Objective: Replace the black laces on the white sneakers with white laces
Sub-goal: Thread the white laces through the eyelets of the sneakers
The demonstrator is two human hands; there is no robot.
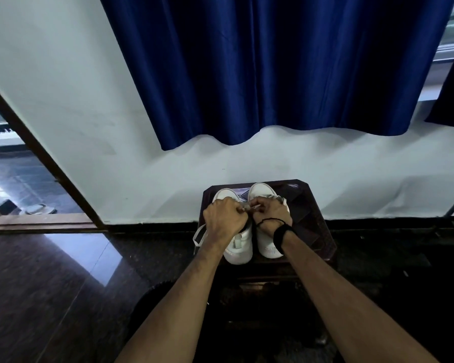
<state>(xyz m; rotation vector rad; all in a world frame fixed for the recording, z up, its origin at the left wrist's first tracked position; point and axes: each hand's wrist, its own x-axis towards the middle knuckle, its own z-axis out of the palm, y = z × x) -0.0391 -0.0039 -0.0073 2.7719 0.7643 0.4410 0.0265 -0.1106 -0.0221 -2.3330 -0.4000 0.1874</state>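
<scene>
Sneakers [240,247] fill the stool [315,231] — both hands [224,218] pinching lace.

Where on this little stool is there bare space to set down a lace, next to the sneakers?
The widest bare patch of the dark stool is between the right sneaker and the right rim. Only a sliver is left behind the toes. The middle is crowded: both hands, left hand and right hand, work there.
</scene>
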